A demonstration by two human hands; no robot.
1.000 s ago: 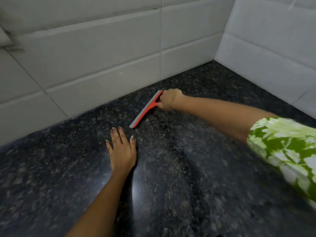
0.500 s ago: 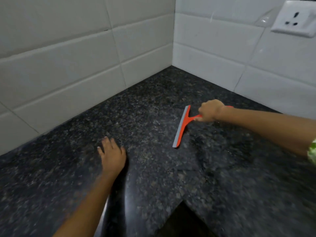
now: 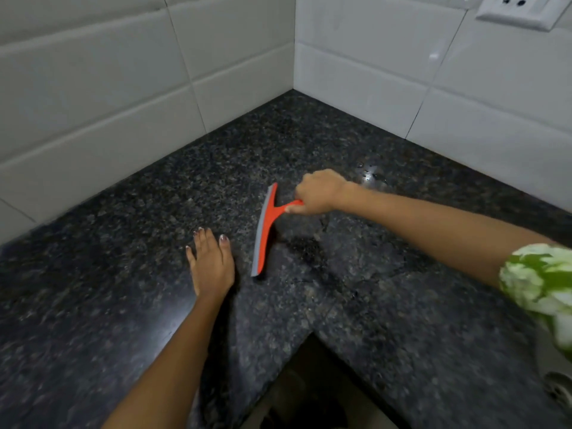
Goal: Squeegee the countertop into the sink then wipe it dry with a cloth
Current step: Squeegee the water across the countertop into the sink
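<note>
- The tiled wall (image 3: 93, 88) on the left meets a second tiled wall at the corner, and the dark speckled worktop (image 3: 93, 305) runs along both in an L.
- The left hand (image 3: 212, 264) lies flat on the worktop, fingers straight and together, holding nothing; it looks to be bracing the body.
- Just to its right, apart from it, the red squeegee (image 3: 263, 233) stands with its grey blade edge down on the stone, the blade running from far to near.
- The right hand (image 3: 318, 193) has its fingers curled tightly around the squeegee's short handle, the arm reaching in from the right with a green and white sleeve (image 3: 541, 280) at the elbow.
- Behind the right hand a few water drops (image 3: 368, 174) glisten near the wall, so that strip does not look cleared.
- A wall socket (image 3: 520, 10) sits high on the right wall.
- At the far lower right edge a pale curved shape with what may be a drain (image 3: 560, 388) shows; it is likely the sink, though too little is visible to be sure.
- Judgement: the task is in its first stage. The squeegee is at work in the corner area, well apart from the likely sink, so water has yet to be drawn across to it.
- No cloth is in view, and the wiping dry seems not yet begun.
</note>
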